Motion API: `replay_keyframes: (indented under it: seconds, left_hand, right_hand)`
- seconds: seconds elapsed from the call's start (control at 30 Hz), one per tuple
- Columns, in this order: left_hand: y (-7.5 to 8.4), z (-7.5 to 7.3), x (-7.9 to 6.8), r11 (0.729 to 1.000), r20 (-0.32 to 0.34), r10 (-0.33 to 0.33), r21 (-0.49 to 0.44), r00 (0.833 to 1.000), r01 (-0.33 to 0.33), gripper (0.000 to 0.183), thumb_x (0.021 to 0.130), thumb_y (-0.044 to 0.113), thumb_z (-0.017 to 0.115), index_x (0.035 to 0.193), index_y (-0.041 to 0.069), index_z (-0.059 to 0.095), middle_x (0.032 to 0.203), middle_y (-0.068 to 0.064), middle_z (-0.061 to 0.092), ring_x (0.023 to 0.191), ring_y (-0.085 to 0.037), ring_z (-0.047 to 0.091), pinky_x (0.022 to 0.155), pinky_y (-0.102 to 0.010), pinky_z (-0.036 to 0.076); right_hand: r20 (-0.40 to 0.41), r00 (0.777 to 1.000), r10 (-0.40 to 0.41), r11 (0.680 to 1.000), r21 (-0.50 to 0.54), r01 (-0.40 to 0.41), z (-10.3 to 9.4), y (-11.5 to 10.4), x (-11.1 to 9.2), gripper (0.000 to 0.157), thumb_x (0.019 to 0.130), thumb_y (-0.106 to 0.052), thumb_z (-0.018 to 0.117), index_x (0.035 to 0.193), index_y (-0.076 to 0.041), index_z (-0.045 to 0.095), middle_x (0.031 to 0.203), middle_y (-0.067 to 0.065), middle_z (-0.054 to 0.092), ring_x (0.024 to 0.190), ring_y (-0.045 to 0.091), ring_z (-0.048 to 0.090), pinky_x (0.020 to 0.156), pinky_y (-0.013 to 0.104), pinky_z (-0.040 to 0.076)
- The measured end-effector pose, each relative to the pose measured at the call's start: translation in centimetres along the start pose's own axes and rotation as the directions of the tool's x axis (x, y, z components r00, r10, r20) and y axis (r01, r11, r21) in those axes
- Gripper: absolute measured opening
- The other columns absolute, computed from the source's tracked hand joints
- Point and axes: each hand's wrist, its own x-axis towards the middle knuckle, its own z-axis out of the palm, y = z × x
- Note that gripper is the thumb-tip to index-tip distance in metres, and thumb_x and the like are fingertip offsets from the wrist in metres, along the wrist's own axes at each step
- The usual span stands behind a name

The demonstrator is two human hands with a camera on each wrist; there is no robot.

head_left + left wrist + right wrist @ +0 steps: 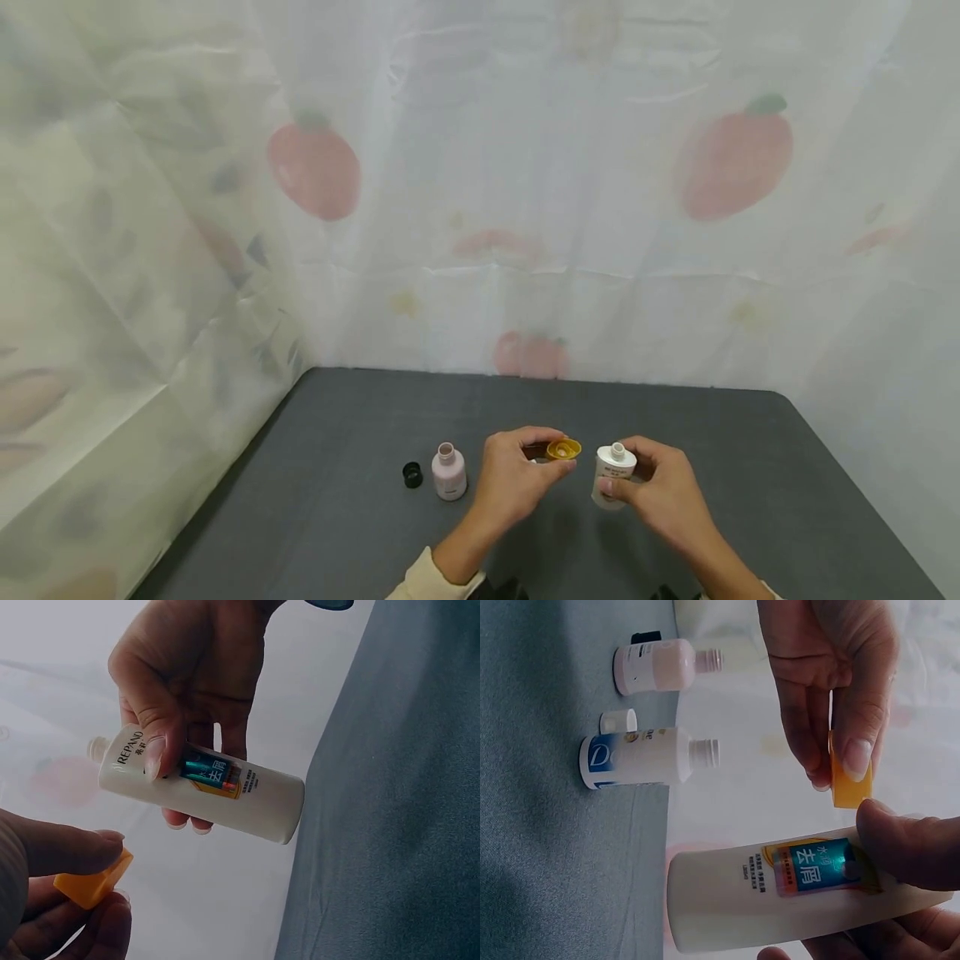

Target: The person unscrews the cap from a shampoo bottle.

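Note:
My left hand [514, 471] pinches a yellow-orange bottle cap [563, 450] between thumb and fingers, its hollow underside showing in the head view. To its right, my right hand [663, 487] grips a white shampoo bottle [615, 475] round the body. The bottle's threaded neck is bare, and cap and neck are apart. In the left wrist view the bottle [262, 802] carries a teal and yellow label and the word REPAND. Close by the bottle, the cap [850, 784] shows at the left fingertips in the right wrist view. Both are held above the table.
A pink uncapped bottle [449, 473] stands on the dark table [337, 533], a black cap [412, 475] beside it. The right wrist view also shows a white uncapped bottle [641, 759] with a blue label and a white cap [619, 721]. Fruit-printed sheeting [525, 208] surrounds the table.

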Motion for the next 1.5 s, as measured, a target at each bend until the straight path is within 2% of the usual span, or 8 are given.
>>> replay_keyframes:
  seconds: [0.27,0.5,0.63,0.83,1.03,1.2,1.33,1.5]
  left_hand:
    - [-0.5,0.6,0.2,1.0,-0.017,-0.004,-0.001,1.0,0.004,0.022,0.074,0.013,0.086,0.095,0.016,0.079,0.096,-0.002,0.077,0.086,-0.008,0.073,0.071,-0.015,0.057]
    - [-0.5,0.9,0.1,1.0,-0.028,-0.017,-0.01,0.999,0.017,0.023,0.075,0.013,0.086,0.096,0.016,0.079,0.097,-0.001,0.077,0.088,-0.008,0.073,0.074,-0.022,0.06]
    - [-0.6,1.1,0.0,1.0,-0.03,-0.023,-0.017,0.999,0.023,0.023,0.075,0.012,0.086,0.097,0.015,0.078,0.098,-0.001,0.076,0.089,-0.009,0.073,0.074,-0.019,0.059]
    - [-0.9,1.5,-0.2,1.0,-0.032,-0.028,-0.015,0.999,0.028,0.023,0.075,0.012,0.086,0.096,0.017,0.078,0.097,0.0,0.076,0.088,-0.007,0.073,0.074,-0.021,0.059]
    - [-1.0,2.0,-0.2,1.0,-0.022,-0.004,-0.028,1.0,0.004,0.023,0.075,0.011,0.085,0.097,0.014,0.078,0.097,-0.001,0.076,0.087,-0.007,0.073,0.074,-0.021,0.06]
    - [-1.1,2.4,-0.3,1.0,-0.032,-0.009,-0.013,0.999,0.009,0.023,0.075,0.011,0.085,0.097,0.015,0.078,0.096,0.001,0.076,0.087,-0.005,0.072,0.075,-0.016,0.057]
    - [-1.1,2.5,-0.4,1.0,-0.041,-0.022,0.005,0.999,0.022,0.024,0.076,0.012,0.085,0.098,0.017,0.077,0.097,0.003,0.076,0.088,-0.005,0.071,0.077,-0.018,0.058]
    - [-1.3,2.8,-0.6,1.0,-0.038,0.005,0.018,0.999,-0.004,0.024,0.077,0.014,0.085,0.1,0.015,0.077,0.098,0.001,0.076,0.089,-0.007,0.072,0.079,-0.019,0.058]
  right_hand:
    - [-0.015,1.0,-0.012,1.0,-0.025,0.011,0.0,0.7,0.6,0.033,0.074,-0.011,0.086,0.103,-0.007,0.071,0.103,0.009,0.074,0.1,0.024,0.072,0.071,0.026,0.057]
    - [-0.026,1.0,0.007,0.998,-0.055,-0.008,0.0,1.3,1.0,0.032,0.074,-0.013,0.086,0.102,-0.008,0.072,0.102,0.008,0.074,0.1,0.024,0.072,0.072,0.029,0.056]
    - [-0.03,0.999,0.018,0.997,-0.08,-0.021,0.0,1.4,1.1,0.031,0.074,-0.012,0.086,0.102,-0.008,0.072,0.101,0.008,0.074,0.097,0.022,0.072,0.071,0.028,0.056]
    - [-0.04,0.999,0.025,0.995,-0.099,-0.029,0.0,1.7,1.4,0.032,0.073,-0.009,0.086,0.101,-0.007,0.072,0.098,0.008,0.075,0.091,0.017,0.071,0.069,0.026,0.055]
    - [-0.045,0.998,0.046,0.992,-0.117,-0.051,0.0,2.2,1.6,0.032,0.072,-0.008,0.086,0.101,-0.006,0.072,0.096,0.007,0.075,0.086,0.014,0.068,0.068,0.026,0.054]
    - [-0.04,0.997,0.072,0.988,-0.136,-0.077,0.1,2.5,1.6,0.033,0.073,-0.006,0.085,0.102,-0.006,0.072,0.097,0.008,0.074,0.086,0.015,0.068,0.068,0.029,0.055]
    - [-0.027,0.996,0.088,0.983,-0.158,-0.092,0.1,2.8,1.7,0.034,0.073,-0.007,0.084,0.105,-0.007,0.071,0.098,0.007,0.074,0.086,0.016,0.067,0.069,0.032,0.056]
    - [-0.008,0.995,0.098,0.982,-0.162,-0.098,0.0,3.1,1.9,0.037,0.073,-0.008,0.085,0.107,-0.005,0.071,0.098,0.007,0.074,0.085,0.017,0.068,0.069,0.036,0.056]
